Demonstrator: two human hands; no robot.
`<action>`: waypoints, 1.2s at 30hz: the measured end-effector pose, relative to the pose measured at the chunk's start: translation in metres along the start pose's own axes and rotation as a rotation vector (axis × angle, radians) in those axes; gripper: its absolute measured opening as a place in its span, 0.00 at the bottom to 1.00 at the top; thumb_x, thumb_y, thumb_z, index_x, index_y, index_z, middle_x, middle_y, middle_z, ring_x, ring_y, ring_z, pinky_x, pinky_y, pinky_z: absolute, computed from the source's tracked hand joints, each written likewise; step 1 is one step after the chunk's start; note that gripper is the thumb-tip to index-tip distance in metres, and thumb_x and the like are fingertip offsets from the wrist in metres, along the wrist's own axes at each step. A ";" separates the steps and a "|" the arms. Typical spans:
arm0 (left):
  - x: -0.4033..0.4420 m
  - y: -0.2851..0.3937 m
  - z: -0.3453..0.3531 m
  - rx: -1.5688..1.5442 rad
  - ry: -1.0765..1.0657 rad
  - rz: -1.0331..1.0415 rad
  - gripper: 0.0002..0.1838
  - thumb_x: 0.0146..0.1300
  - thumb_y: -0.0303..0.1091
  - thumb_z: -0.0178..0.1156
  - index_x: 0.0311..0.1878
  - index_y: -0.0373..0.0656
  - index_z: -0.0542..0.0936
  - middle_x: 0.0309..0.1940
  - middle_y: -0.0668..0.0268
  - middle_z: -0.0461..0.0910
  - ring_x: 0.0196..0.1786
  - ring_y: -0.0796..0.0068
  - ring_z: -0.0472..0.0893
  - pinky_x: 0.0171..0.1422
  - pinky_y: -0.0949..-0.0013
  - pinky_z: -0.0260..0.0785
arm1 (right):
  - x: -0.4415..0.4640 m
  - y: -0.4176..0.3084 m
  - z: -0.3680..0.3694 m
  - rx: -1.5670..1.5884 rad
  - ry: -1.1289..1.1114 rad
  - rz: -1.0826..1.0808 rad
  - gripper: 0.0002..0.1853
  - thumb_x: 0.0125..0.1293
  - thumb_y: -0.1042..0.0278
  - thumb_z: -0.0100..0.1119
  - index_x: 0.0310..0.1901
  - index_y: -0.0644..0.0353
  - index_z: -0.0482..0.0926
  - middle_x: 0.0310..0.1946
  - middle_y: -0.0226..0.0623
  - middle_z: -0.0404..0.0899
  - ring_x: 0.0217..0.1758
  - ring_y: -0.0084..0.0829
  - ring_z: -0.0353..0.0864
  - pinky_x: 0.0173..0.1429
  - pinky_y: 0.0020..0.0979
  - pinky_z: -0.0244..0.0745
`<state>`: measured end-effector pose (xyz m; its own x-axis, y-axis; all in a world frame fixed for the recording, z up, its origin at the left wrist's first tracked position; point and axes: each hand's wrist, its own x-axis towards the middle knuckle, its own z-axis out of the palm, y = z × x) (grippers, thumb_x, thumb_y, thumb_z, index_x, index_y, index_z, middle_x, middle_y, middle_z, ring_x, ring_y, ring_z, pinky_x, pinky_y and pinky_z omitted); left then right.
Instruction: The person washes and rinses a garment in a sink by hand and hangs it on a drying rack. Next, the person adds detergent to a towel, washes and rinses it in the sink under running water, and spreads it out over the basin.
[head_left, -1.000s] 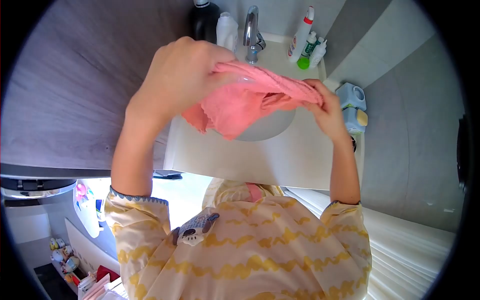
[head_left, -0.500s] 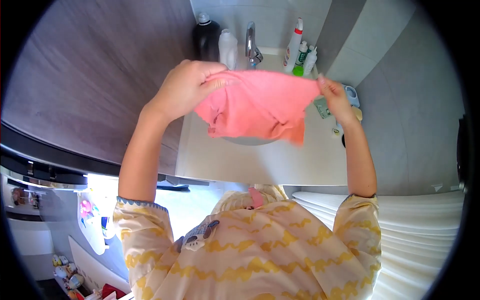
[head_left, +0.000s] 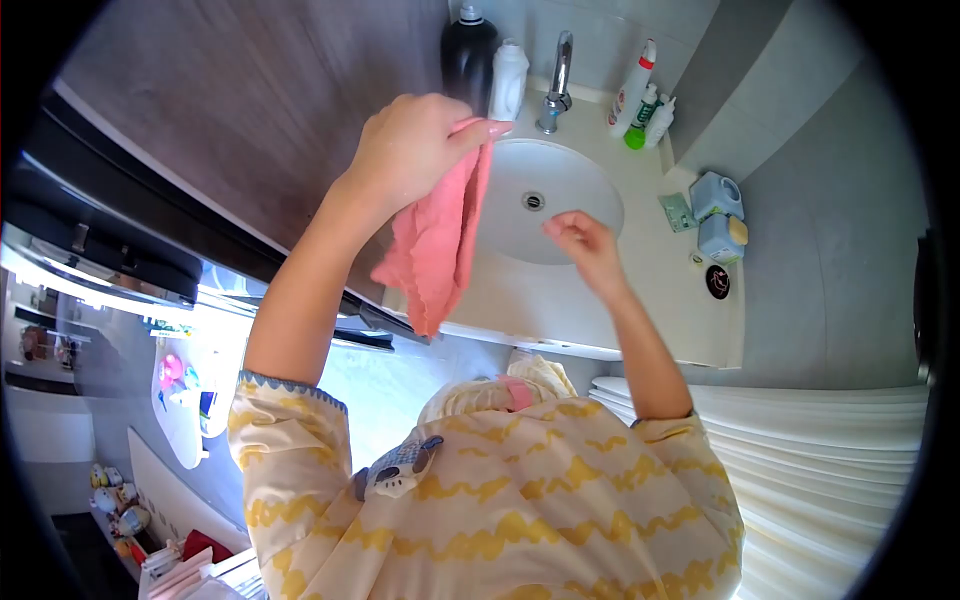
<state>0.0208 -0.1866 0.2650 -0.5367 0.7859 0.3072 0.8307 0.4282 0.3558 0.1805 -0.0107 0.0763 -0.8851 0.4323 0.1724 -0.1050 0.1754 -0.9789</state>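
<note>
A pink cloth (head_left: 440,240) hangs in folds from my left hand (head_left: 415,145), which pinches its top end between thumb and fingers. The cloth dangles left of the white sink basin (head_left: 510,230), over the counter's left edge. Over the right part of the basin is my right hand (head_left: 590,248), apart from the cloth, with its fingers curled and the thumb near them. Whether anything small is between those fingers is hard to see. The chrome faucet (head_left: 558,90) stands behind the basin.
A black bottle (head_left: 469,55) and a white bottle (head_left: 509,80) stand left of the faucet. Right of it are a spray bottle (head_left: 630,90) and small bottles (head_left: 659,122). Blue containers (head_left: 717,195), a green packet (head_left: 678,212) and a black round item (head_left: 717,282) lie rightward.
My right hand has let go of the cloth and moved down and left. The cloth, stretched between both hands before, now hangs from my left hand alone. The view has shifted.
</note>
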 end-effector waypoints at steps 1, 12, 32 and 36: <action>-0.002 -0.006 -0.001 -0.081 0.004 -0.040 0.26 0.59 0.52 0.59 0.20 0.35 0.73 0.13 0.57 0.66 0.17 0.64 0.65 0.26 0.65 0.61 | -0.009 -0.009 0.019 -0.041 0.060 -0.147 0.09 0.59 0.66 0.62 0.38 0.60 0.78 0.34 0.30 0.78 0.39 0.21 0.75 0.46 0.25 0.70; -0.031 -0.054 0.016 -0.455 -0.224 -0.282 0.20 0.61 0.48 0.60 0.24 0.40 0.78 0.17 0.71 0.73 0.23 0.83 0.74 0.26 0.77 0.67 | -0.021 -0.042 0.010 -0.174 0.006 -0.096 0.05 0.59 0.69 0.59 0.34 0.60 0.77 0.29 0.36 0.80 0.35 0.31 0.81 0.35 0.29 0.75; -0.016 -0.048 0.077 -0.692 -0.413 -0.291 0.15 0.56 0.40 0.66 0.30 0.36 0.78 0.25 0.70 0.77 0.30 0.87 0.75 0.29 0.80 0.67 | -0.039 -0.017 -0.059 -0.279 0.037 -0.042 0.08 0.65 0.68 0.53 0.37 0.63 0.79 0.28 0.34 0.79 0.28 0.23 0.75 0.34 0.25 0.71; -0.007 -0.049 0.067 -0.576 -0.631 -0.235 0.16 0.48 0.39 0.72 0.26 0.37 0.77 0.20 0.72 0.73 0.27 0.88 0.69 0.28 0.80 0.63 | -0.028 -0.049 -0.097 -0.179 0.051 0.031 0.10 0.70 0.67 0.47 0.36 0.64 0.74 0.27 0.24 0.72 0.30 0.15 0.66 0.36 0.20 0.66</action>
<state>-0.0067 -0.1832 0.1864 -0.3609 0.8782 -0.3139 0.4139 0.4525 0.7899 0.2543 0.0545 0.1303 -0.8620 0.4834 0.1524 0.0080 0.3137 -0.9495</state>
